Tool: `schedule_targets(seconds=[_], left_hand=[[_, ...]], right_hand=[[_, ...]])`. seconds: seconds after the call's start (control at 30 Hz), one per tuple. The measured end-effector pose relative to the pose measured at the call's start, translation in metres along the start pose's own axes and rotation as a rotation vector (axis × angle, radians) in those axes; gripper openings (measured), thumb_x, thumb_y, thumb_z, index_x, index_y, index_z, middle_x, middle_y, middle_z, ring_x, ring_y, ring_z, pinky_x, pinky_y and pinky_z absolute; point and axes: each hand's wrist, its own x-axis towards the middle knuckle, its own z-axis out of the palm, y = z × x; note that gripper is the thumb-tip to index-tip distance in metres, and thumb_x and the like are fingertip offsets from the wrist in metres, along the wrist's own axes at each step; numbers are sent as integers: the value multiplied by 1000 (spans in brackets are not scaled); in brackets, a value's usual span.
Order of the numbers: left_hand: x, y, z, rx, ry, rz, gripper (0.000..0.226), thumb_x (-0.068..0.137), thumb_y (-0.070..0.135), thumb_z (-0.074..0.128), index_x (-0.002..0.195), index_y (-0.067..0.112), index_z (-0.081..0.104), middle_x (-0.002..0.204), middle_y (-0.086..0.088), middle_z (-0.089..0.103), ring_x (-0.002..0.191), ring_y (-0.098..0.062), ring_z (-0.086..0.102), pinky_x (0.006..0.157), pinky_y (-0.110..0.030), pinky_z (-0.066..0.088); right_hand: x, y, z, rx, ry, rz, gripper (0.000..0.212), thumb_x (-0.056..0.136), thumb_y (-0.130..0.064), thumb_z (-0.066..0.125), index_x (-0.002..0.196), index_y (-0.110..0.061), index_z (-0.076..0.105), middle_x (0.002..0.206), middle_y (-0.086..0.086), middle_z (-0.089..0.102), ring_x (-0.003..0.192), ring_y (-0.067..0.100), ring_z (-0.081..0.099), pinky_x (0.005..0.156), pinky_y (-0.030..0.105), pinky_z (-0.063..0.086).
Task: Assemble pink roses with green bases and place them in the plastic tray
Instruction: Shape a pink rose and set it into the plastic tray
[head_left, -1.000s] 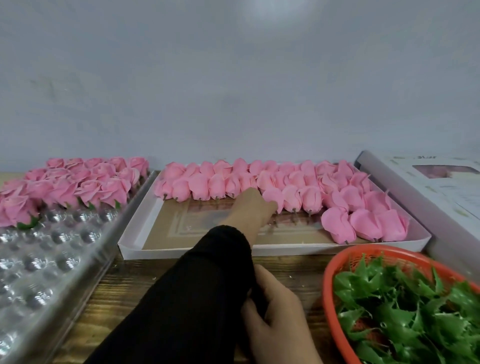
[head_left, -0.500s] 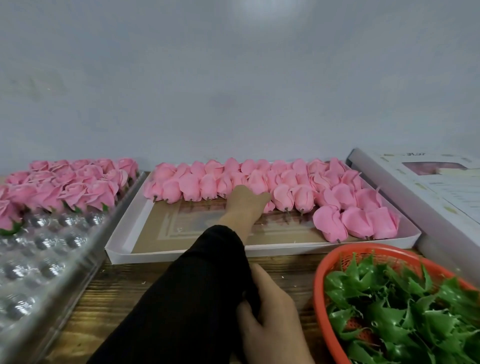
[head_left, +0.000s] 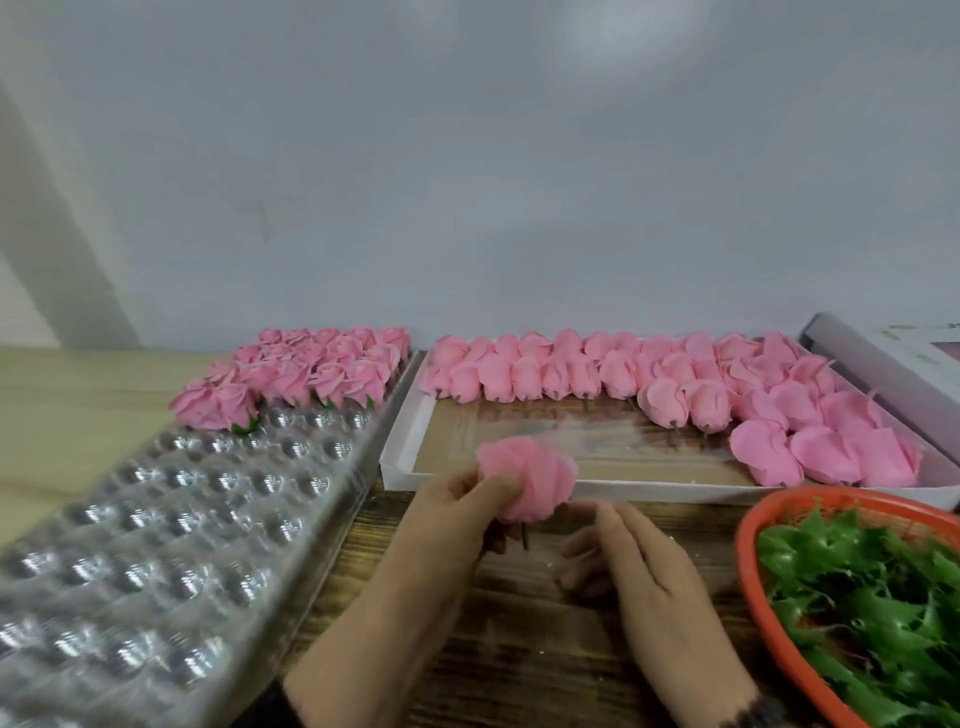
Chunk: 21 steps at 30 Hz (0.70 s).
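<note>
rose now lifted out of white box | my left hand pinches it | right hand fingers loose, empty | next: green bases at 3 o'clock

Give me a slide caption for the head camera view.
Left hand holds a pink rose beside the green bases.

No readable text; print on white box too blurred.
</note>
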Motion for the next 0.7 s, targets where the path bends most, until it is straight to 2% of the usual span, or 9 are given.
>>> schedule_targets(seconds=[0.03,0.1,0.2,0.3,0.43,0.5,0.6,0.7], left_hand=[[-7,-4,-3,8,8,15,35,55,37,67,79,11,72,81,-14,63,74,-21,53,74,-39,42],[-17,-9,-3,45,9,48,33,58,38,66,81,15,73,74,-6,64,68,-14,54,67,-30,42],[-19,-15,3,150,-20,101,20,69,30,62,79,17,72,63,7,63,55,-1,53,54,-14,42],[-18,-16,5,234,-41,168,9,76,25,65,80,18,70,62,9,61,53,5,50,52,-9,41],[-20,-18,4,344,-47,222,11,82,19,61,90,22,68,86,-10,69,71,-10,60,63,-12,48],[-20,-19,5,420,-45,249,13,81,21,59,90,14,67,88,-15,66,71,-11,57,63,-15,46],[-19,-23,9,556,-45,256,15,84,20,57,96,14,64,88,-7,62,75,-9,54,62,-14,44],[-17,-27,11,672,-26,305,10,86,21,57,93,18,63,84,3,55,74,-1,47,62,-10,38]], right_hand=[[-1,-1,2,27,-16,8,25,93,-23,42,86,-16,66,72,10,67,60,17,63,57,24,51],[-4,-4,4,61,-48,24,34,91,-31,38,84,-14,66,76,10,68,65,16,64,59,20,52],[-5,-4,2,36,-105,2,51,84,-48,32,95,-16,69,92,2,72,88,12,67,84,25,51],[-4,-3,1,83,-156,5,58,92,-56,28,107,-18,69,106,0,71,104,13,64,100,39,43],[-2,-5,6,232,-176,50,55,82,-60,42,108,-19,68,111,6,68,109,22,61,104,47,39],[-3,-4,7,272,-175,73,53,71,-67,55,105,-29,67,112,3,68,109,21,62,103,48,39],[-2,2,8,261,-211,99,63,55,-76,65,106,-38,64,112,-2,67,107,15,63,101,43,43],[0,6,8,269,-217,117,62,59,-74,63,111,-40,61,117,-3,64,113,14,58,105,41,39]])
